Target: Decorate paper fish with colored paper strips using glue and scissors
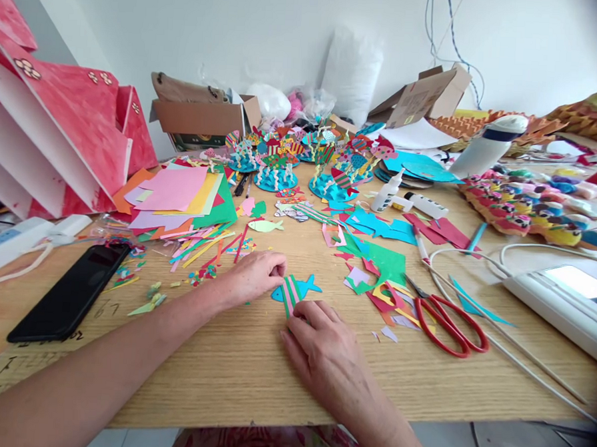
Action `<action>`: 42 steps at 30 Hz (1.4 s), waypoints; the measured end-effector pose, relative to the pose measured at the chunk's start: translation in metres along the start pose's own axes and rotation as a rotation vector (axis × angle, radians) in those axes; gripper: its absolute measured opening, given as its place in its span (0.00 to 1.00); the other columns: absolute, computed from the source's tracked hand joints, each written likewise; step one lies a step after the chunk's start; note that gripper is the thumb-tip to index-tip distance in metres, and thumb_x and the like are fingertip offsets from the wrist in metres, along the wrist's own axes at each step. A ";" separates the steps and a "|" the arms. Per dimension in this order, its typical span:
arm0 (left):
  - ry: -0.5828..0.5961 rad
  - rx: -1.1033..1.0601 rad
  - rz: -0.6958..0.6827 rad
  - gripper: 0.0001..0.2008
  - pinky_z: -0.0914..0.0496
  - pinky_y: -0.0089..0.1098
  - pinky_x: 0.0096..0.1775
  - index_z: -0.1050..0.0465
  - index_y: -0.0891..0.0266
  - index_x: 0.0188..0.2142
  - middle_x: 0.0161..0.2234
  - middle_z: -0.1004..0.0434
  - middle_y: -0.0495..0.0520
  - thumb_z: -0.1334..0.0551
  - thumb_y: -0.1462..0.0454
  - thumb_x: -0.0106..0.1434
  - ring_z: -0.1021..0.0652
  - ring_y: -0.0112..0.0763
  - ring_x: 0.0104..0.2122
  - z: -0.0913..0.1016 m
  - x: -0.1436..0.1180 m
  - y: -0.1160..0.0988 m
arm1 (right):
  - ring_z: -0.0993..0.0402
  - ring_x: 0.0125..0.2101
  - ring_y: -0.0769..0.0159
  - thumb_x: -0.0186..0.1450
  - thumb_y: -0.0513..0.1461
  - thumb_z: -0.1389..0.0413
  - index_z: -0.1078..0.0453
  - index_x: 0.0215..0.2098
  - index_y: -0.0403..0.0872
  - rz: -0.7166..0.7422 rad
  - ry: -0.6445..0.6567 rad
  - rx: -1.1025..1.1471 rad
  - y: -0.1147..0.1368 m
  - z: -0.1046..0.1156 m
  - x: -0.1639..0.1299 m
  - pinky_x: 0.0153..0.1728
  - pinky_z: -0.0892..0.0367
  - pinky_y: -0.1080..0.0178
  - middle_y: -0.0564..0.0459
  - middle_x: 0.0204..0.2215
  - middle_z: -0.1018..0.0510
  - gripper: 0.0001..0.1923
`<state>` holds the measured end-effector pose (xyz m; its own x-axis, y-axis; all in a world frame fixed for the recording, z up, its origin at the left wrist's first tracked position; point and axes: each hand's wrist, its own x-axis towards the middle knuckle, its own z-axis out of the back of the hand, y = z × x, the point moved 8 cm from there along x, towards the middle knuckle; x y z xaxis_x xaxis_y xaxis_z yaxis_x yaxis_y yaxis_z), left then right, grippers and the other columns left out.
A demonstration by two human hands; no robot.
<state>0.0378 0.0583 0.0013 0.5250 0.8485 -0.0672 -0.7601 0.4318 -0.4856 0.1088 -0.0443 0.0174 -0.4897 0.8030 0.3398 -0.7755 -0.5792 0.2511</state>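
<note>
Blue paper fish (295, 290) flat on the wooden table (240, 374), near its front edge and between both hands; long axis roughly left to right, tail toward the right and slightly away, head toward the left hand. Pink and green strips across its body, running crosswise to that axis and sticking out past the lower edge. Left hand (256, 274) palm down, fingers curled, fingertips pressing the fish at its head end. Right hand (322, 345) palm down just in front of the fish, fingertips on the near ends of the strips; whether pinching or only pressing, cannot tell. Red-handled scissors (448, 318) lying shut to the right, beside a heap of coloured paper scraps (376, 267). Black phone (69, 291) face up at the left. Stack of coloured paper sheets (180, 194) behind the left hand, loose paper strips (202, 245) in front of it. Further back, an open cardboard box (204, 115), its contents not clear. A second cardboard box (425, 97) tipped on its side at the back right. White glue bottle (387, 191) upright near the finished fish models on blue bases (301, 163).
</note>
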 end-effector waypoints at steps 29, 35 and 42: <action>0.048 0.125 -0.322 0.13 0.37 0.26 0.35 0.30 0.64 0.33 0.30 0.26 0.51 0.51 0.73 0.56 0.28 0.28 0.32 0.012 -0.020 -0.030 | 0.35 0.29 0.69 0.61 0.32 0.53 0.30 0.28 0.47 -0.140 0.061 0.184 -0.028 0.018 0.004 0.30 0.41 0.68 0.53 0.27 0.30 0.11; -0.024 0.067 -0.382 0.12 0.36 0.26 0.34 0.31 0.66 0.32 0.30 0.27 0.52 0.52 0.73 0.56 0.28 0.27 0.31 0.008 -0.023 -0.025 | 0.34 0.31 0.69 0.61 0.31 0.53 0.28 0.31 0.48 -0.153 0.218 0.089 -0.026 0.005 0.020 0.31 0.42 0.69 0.52 0.27 0.30 0.13; -0.122 0.026 -0.416 0.13 0.36 0.25 0.35 0.32 0.65 0.33 0.30 0.27 0.51 0.52 0.75 0.55 0.28 0.26 0.31 0.008 -0.025 -0.019 | 0.33 0.31 0.68 0.61 0.32 0.53 0.29 0.34 0.48 -0.137 0.327 -0.010 -0.024 -0.008 0.033 0.31 0.42 0.68 0.52 0.27 0.29 0.11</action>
<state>0.0357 0.0310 0.0188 0.7406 0.6301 0.2334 -0.5037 0.7505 -0.4278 0.1077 -0.0028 0.0153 -0.4817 0.8763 -0.0050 -0.8456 -0.4634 0.2649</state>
